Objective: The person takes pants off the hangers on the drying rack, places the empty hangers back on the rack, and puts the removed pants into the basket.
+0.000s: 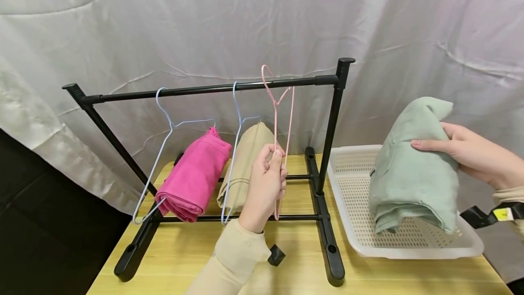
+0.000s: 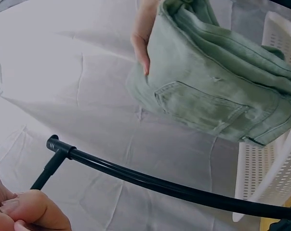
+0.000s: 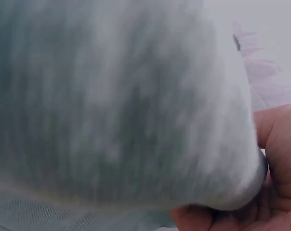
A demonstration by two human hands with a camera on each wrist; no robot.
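Note:
My left hand (image 1: pixel 266 181) pinches the side of a pink clothes hanger (image 1: pixel 277 103) whose hook is over the rack's black top bar (image 1: pixel 196 90). On the right, my right hand (image 1: pixel 471 151) grips folded pale green pants (image 1: pixel 413 181), thumb on the near face, held up over a white basket (image 1: pixel 409 253). The left wrist view shows a stitched pocket on the pants (image 2: pixel 203 106). In the right wrist view the blurred pants (image 3: pixel 126 106) fill most of the picture, and the hand's fingers (image 3: pixel 285 149) wrap their edge.
Left of the pink hanger, a folded magenta garment (image 1: pixel 196 174) and a folded beige garment (image 1: pixel 245 149) hang on blue hangers. The black rack's right foot (image 1: pixel 329 249) stands on the wooden table (image 1: pixel 299 277), beside the basket. A grey curtain (image 1: pixel 204 31) hangs behind.

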